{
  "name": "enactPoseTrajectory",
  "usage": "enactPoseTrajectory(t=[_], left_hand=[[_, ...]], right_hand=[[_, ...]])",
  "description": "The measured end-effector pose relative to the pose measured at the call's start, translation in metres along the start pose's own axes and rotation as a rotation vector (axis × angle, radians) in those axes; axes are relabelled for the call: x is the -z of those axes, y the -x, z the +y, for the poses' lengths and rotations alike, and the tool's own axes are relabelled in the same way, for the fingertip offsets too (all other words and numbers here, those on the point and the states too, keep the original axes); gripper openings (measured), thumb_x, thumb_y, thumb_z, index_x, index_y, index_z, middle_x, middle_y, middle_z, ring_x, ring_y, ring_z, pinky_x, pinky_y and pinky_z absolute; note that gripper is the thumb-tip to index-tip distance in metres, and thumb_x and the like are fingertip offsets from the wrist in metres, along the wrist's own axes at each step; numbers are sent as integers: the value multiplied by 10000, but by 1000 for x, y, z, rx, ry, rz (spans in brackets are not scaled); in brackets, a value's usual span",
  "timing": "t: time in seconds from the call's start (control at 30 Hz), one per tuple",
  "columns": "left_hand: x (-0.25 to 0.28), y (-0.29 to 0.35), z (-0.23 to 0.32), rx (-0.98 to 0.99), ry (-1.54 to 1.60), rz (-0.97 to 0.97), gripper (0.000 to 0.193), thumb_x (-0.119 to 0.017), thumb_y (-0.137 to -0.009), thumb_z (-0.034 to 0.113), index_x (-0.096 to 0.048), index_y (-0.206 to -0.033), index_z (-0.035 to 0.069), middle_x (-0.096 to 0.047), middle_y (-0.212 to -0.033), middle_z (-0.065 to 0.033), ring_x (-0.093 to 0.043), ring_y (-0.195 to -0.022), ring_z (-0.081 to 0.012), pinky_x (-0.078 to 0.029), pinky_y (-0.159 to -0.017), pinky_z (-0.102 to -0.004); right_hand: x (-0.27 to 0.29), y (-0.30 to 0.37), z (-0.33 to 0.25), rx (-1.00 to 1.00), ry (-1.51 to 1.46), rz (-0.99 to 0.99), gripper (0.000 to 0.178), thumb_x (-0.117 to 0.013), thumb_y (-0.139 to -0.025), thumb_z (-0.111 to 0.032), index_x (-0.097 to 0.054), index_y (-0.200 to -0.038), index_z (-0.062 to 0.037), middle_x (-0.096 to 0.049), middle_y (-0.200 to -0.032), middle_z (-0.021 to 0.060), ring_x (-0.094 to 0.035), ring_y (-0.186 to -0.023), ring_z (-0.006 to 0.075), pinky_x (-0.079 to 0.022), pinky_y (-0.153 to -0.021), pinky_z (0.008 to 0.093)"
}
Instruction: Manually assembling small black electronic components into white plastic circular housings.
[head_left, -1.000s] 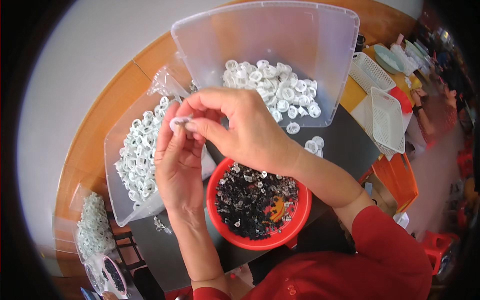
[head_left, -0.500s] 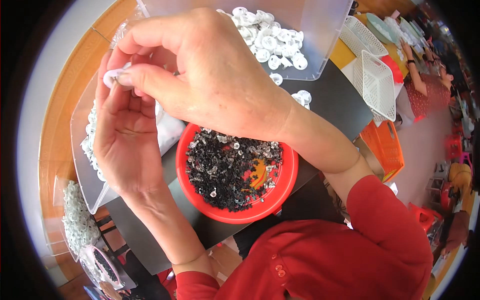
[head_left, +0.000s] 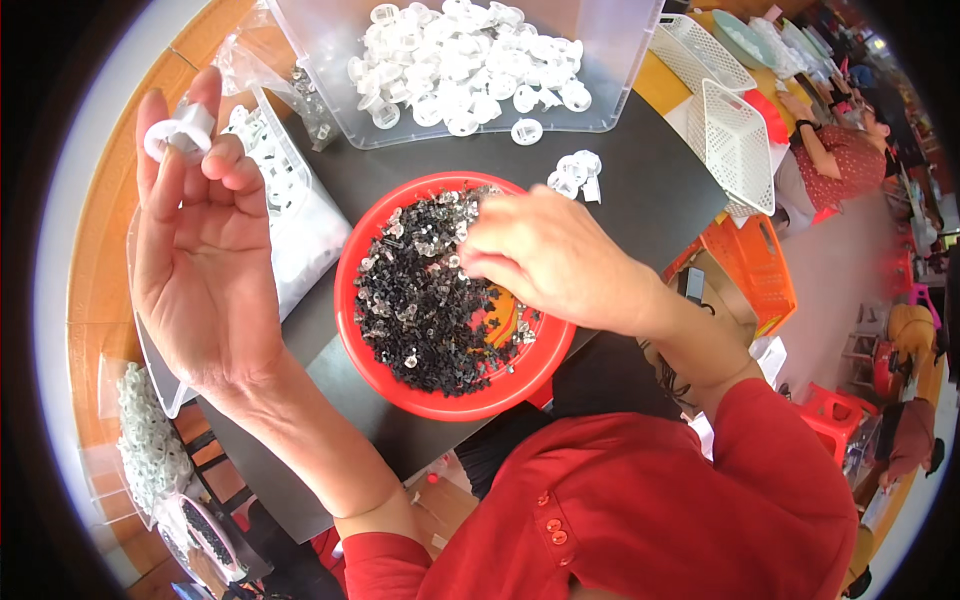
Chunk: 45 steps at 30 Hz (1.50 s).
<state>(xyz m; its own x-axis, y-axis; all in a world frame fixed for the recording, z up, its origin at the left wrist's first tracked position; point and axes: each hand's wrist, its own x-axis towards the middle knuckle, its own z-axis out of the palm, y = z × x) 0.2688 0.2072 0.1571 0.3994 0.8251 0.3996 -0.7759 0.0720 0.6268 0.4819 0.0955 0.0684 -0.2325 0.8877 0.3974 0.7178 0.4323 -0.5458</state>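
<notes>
A white plastic flanged ring [head_left: 192, 128] is held in the fingers of my left hand [head_left: 212, 265], raised at the left with its palm turned up. My right hand [head_left: 550, 250] reaches over the far right part of a red basin [head_left: 352, 350], its fingers bent together at the heap of small parts. Whatever they grip, if anything, is hidden. Small black pieces [head_left: 430, 330] fill most of the basin, mixed with little transparent ones [head_left: 425, 248]. Part of the basin's yellow and red bottom shows through at the right.
Beyond the basin, a transparent bin [head_left: 600, 115] holds many white round parts [head_left: 460, 60]. A few similar white pieces [head_left: 575, 175] lie on the dark table [head_left: 660, 190]. At left is a tub of white parts [head_left: 265, 150]. White baskets [head_left: 740, 150] and a person [head_left: 840, 160] are farther right.
My right hand has left the white ring and moved down and right to the basin. My left hand keeps the ring, shifted slightly left. The bin of white parts is now more visible.
</notes>
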Motion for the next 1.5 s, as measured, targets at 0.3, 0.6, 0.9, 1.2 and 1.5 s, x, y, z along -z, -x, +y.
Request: enactPoseTrajectory(t=[0.3, 0.6, 0.9, 1.2, 1.5], left_hand=[[-6, 5, -10, 84, -1, -128, 590, -448, -953, 5, -188, -1480, -37, -228, -1511, -273, -528, -975, -230, -450, -927, -350], [-28, 11, -30, 164, -111, 63, 442, -498, -927, 63, -413, -1345, -51, -514, -1285, -250, -561, -874, -197, -459, -854, -295], [-38, 13, -36, 118, -189, 107, 320, -585, -932, 166, -589, -1201, -6, -634, -1143, -164, -598, -841, -124, -488, -834, -273], [-28, 6, -34, -77, -642, 285, 131, -676, -887, 161, -648, -951, 50, -659, -933, -35, -525, -781, -67, -423, -740, -223], [-22, 3, -20, -182, -687, 363, 130, -610, -925, 142, -642, -996, 37, -642, -898, -7, -545, -752, -65, -441, -727, -227]], right_hand=[[-25, 39, 1, -75, 185, -42, 73, -690, -774, -134, -671, -817, -77, -551, -800, 45, -584, -798, 219, -389, -737, 358], [-30, 38, -9, 142, 429, -87, 56, -617, -778, -99, -606, -746, -54, -510, -742, 63, -566, -712, 209, -400, -725, 338], [-5, 4, -2, 146, 210, -4, 71, -673, -779, -96, -628, -758, -46, -538, -706, 69, -560, -648, 201, -417, -648, 332], [34, -96, -43, -21, -868, 432, 158, -679, -874, -101, -702, -944, 37, -685, -785, 32, -590, -674, 41, -474, -593, 193], [14, -133, -50, 125, -712, 529, 98, -697, -833, -83, -707, -877, 5, -632, -737, 31, -517, -587, 56, -419, -523, 221]])
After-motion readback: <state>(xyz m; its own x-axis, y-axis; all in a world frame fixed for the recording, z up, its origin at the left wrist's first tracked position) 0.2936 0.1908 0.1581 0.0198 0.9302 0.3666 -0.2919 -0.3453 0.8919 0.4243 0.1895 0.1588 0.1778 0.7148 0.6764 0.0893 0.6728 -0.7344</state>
